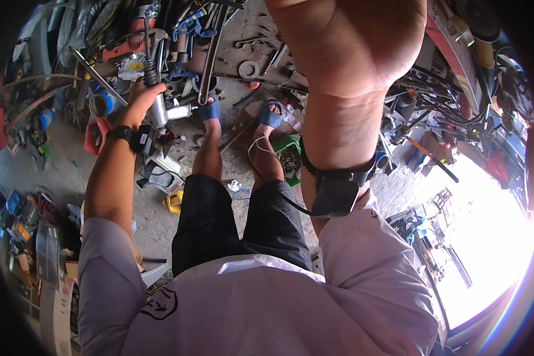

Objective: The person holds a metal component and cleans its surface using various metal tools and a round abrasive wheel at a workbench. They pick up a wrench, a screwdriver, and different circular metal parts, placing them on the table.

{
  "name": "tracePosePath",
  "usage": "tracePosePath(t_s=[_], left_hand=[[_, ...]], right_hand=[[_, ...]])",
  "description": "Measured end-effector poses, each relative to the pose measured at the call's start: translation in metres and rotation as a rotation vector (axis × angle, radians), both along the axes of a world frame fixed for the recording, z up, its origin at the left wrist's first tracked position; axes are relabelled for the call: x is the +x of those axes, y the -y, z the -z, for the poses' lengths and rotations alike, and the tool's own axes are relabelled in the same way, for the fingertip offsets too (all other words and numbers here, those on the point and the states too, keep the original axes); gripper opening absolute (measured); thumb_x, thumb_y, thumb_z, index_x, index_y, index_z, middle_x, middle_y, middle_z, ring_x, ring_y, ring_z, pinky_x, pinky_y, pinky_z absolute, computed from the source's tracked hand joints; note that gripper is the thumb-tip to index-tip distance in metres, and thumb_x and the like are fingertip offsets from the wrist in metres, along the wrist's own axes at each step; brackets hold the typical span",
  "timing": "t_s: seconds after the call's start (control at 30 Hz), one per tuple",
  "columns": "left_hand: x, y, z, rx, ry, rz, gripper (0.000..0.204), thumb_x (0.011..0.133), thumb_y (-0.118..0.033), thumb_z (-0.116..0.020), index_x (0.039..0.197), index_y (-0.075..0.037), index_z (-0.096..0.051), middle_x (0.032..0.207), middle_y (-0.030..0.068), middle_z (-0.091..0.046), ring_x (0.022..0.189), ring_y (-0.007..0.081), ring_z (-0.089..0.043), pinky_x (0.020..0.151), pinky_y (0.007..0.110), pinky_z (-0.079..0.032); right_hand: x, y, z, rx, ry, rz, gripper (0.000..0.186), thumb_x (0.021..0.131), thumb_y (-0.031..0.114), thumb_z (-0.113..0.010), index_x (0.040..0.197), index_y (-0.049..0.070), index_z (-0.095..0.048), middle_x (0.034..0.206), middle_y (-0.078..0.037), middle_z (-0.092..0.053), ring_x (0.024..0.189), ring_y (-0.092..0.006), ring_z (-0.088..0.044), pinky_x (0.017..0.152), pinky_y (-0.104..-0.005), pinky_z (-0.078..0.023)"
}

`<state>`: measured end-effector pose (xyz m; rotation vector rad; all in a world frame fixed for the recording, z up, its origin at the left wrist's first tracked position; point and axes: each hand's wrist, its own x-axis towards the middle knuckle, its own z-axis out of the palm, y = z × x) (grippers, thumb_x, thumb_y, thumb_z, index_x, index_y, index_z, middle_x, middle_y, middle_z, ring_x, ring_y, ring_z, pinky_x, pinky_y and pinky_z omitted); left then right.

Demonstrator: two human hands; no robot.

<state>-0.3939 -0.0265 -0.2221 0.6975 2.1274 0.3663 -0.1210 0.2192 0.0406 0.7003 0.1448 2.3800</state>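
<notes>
My left hand (141,102), at the left over the cluttered floor, is closed around a silver air hammer (158,113). The tool's coil spring (150,70) points away from me, and its short grip sticks out to the right. Close to the camera at upper right, my right hand (353,47) is raised with its palm and wrist showing. The upper edge cuts off its fingers, so whether it holds anything is hidden. Each wrist wears a black strapped device, and a cable runs from the right one.
Beyond my left hand lie an orange power tool (124,48), a long steel wrench (209,59) and a metal ring (248,70). A green tray (289,144) of small parts sits beside my foot. A yellow container (174,202) is near my leg. Metal scrap crowds the right side.
</notes>
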Motion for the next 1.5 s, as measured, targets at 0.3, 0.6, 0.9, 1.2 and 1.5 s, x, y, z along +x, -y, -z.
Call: tracePosePath(t_s=[0.3,0.6,0.9,1.2,1.5], left_hand=[[-0.012,0.01,0.007,0.104,0.076,-0.006,0.029,0.072,-0.024,-0.078,0.089,-0.002,-0.071,0.081,0.0069,-0.071,0.072,0.0171,-0.065,0.068,0.036,-0.051],[-0.034,0.035,-0.036,0.209,0.28,-0.185,0.043,0.074,-0.019,-0.08,0.111,-0.003,-0.065,0.098,0.0048,-0.069,0.088,0.0187,-0.063,0.078,0.035,-0.05],[-0.008,0.026,-0.136,0.276,0.719,-0.357,0.028,0.076,-0.02,-0.078,0.096,-0.004,-0.067,0.084,0.0024,-0.064,0.081,0.0147,-0.06,0.074,0.032,-0.047],[-0.037,0.04,-0.124,0.276,0.787,-0.594,0.047,0.091,-0.051,-0.068,0.103,-0.005,-0.065,0.079,0.004,-0.066,0.075,0.014,-0.065,0.07,0.029,-0.051],[-0.107,0.086,-0.103,-0.044,0.598,-0.367,0.057,0.097,-0.059,-0.05,0.091,-0.003,-0.048,0.053,0.0035,-0.046,0.037,0.0157,-0.046,0.035,0.032,-0.037]], right_hand=[[-0.009,0.011,0.001,-0.037,0.044,0.021,0.02,0.098,0.022,-0.053,0.096,0.006,-0.066,0.069,0.007,-0.045,0.061,-0.0075,-0.04,0.065,-0.0253,-0.034],[-0.04,0.046,0.039,0.62,0.852,0.278,0.024,0.098,0.028,-0.054,0.105,0.005,-0.059,0.092,-0.005,-0.059,0.082,-0.02,-0.059,0.078,-0.0355,-0.051],[-0.064,0.222,0.158,1.973,1.51,-0.11,0.074,0.073,0.041,-0.081,0.131,0.004,-0.055,0.118,-0.023,-0.064,0.109,-0.0388,-0.063,0.093,-0.0458,-0.051],[-0.102,0.217,0.099,2.025,1.764,-0.346,0.042,0.071,0.039,-0.074,0.098,0.008,-0.066,0.085,-0.017,-0.071,0.078,-0.0377,-0.069,0.072,-0.0483,-0.056],[-0.069,0.195,0.082,2.074,2.076,-0.23,0.048,0.067,0.041,-0.076,0.1,0.008,-0.065,0.085,-0.017,-0.071,0.082,-0.0383,-0.069,0.076,-0.0468,-0.055]])
